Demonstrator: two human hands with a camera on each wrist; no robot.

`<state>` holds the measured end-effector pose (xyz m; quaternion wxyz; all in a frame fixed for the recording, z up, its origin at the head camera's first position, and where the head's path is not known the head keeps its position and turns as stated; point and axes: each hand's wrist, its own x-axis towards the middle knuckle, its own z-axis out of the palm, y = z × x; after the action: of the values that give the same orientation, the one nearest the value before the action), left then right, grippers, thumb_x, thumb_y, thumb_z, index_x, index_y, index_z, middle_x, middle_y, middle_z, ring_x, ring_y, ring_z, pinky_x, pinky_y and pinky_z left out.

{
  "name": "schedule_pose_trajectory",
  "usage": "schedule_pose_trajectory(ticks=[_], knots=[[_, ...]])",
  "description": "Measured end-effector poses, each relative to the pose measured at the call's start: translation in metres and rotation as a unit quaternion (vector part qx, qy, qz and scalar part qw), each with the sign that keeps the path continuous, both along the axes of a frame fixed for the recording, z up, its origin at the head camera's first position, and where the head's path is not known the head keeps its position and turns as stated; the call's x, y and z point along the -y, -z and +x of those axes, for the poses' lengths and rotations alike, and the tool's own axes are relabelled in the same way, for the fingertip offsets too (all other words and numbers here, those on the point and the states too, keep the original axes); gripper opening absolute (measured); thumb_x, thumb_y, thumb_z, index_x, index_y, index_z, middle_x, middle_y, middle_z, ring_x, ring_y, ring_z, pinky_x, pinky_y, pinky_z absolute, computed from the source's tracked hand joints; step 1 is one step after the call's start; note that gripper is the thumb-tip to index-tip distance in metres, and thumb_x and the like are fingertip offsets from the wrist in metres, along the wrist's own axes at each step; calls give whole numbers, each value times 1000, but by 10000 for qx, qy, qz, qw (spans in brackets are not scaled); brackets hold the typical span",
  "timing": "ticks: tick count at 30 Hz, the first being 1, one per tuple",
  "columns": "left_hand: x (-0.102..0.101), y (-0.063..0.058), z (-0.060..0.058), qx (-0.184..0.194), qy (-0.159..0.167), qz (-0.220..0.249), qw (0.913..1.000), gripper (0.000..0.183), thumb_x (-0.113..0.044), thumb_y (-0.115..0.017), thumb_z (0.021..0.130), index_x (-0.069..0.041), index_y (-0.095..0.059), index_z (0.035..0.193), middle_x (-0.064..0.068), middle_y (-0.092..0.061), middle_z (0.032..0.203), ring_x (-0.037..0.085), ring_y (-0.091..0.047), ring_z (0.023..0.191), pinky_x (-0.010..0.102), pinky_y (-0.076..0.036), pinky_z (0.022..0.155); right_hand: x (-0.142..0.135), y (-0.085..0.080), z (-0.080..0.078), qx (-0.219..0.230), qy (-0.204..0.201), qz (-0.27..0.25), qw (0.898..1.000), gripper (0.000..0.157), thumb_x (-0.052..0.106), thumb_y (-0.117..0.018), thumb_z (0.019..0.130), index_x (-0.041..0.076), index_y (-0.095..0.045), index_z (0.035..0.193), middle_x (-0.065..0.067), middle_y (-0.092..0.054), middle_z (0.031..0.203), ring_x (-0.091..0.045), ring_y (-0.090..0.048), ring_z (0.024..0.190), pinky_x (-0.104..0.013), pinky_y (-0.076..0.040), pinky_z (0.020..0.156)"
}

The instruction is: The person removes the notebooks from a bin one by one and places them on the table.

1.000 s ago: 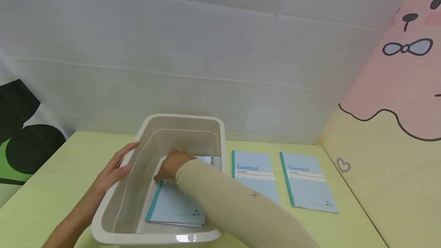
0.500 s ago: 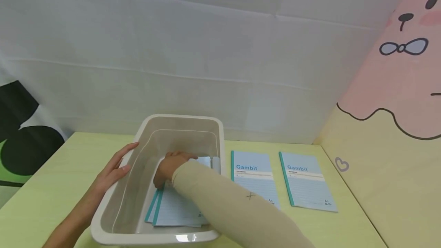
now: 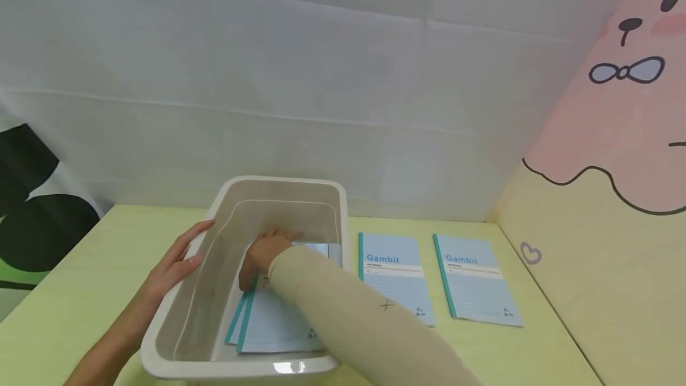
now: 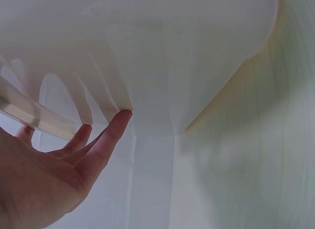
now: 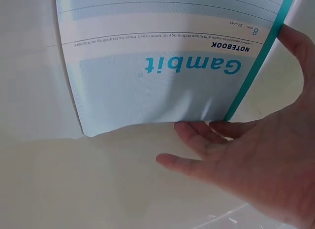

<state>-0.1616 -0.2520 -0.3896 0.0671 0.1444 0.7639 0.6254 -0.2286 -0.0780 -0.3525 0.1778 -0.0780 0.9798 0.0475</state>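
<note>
A beige plastic bin (image 3: 343, 219) stands on the table. My left hand (image 3: 171, 267) rests at its left rim; in the left wrist view the fingers (image 4: 108, 140) lie nearly straight against the outer wall. Reaching inside, my right hand (image 3: 262, 261) holds the corner of a light-blue Gambit notebook (image 5: 192, 91). The thumb is at its teal spine (image 5: 261, 61) and the fingertips (image 5: 184, 128) are at its top edge. Under it, a second notebook (image 3: 233, 329) shows its spine, fanned out to the left. The right sleeve hides part of both covers.
Two more Gambit notebooks lie on the yellow table right of the bin, a nearer notebook (image 3: 393, 261) and a farther notebook (image 3: 477, 279). A white cloth (image 3: 321, 88) hangs behind, and a printed panel (image 3: 600, 255) borders the right side.
The top notebook in the bin has slid a little to the right, so the spine of the one below now shows. My left hand stays at the rim.
</note>
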Motion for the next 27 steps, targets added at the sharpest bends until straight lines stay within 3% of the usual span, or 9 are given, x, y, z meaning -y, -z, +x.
schedule_pose_trajectory(ticks=[5, 11, 15, 18, 21, 27], knots=[[-3, -2, 0, -64, 34, 127, 9999, 56, -24, -29, 113, -37, -17, 166, -9, -31, 156, 6, -61, 116, 33, -60, 82, 3, -2, -1, -57, 140, 249, 9996, 98, 62, -85, 71, 26, -45, 154, 2, -47, 147, -20, -46, 142, -58, -33, 120], [-2, -1, -1, -67, 118, 174, 9998, 56, -24, -28, 113, -37, -16, 166, -10, -32, 155, 8, -62, 116, 35, -60, 82, -2, -2, -3, -38, 278, -46, 9996, 104, 58, -90, 69, 28, -36, 153, 2, -55, 143, -23, -56, 137, -62, -31, 121], [-1, 1, -2, -67, 68, 98, 9999, 56, -25, -28, 113, -37, -16, 166, -11, -30, 156, 5, -59, 118, 34, -59, 82, 0, 0, -2, -116, 94, 448, 9989, 107, 66, -87, 68, 30, -38, 156, 4, -50, 151, -18, -47, 145, -60, -29, 122], [-2, 0, -4, -162, 58, 101, 9998, 56, -23, -29, 113, -36, -17, 166, -12, -30, 157, 3, -58, 119, 31, -58, 83, 1, 1, -4, -298, -29, 825, 9961, 100, 72, -81, 71, 30, -45, 155, 5, -47, 155, -18, -42, 147, -58, -32, 120], [-2, 1, -4, -138, 94, 144, 9998, 56, -23, -29, 113, -36, -17, 166, -12, -31, 156, 4, -59, 118, 32, -59, 83, 1, 1, -8, -667, -191, 820, 9942, 88, 72, -75, 77, 26, -53, 149, 1, -52, 152, -23, -47, 142, -55, -37, 116], [-1, 6, -8, -354, 163, 441, 9983, 58, -16, -29, 111, -35, -22, 165, -16, -39, 151, 7, -64, 113, 33, -62, 79, 1, -2, -11, -1261, -564, 928, 9861, 79, 83, -58, 82, 32, -52, 141, 6, -61, 139, -16, -56, 129, -42, -44, 109]])
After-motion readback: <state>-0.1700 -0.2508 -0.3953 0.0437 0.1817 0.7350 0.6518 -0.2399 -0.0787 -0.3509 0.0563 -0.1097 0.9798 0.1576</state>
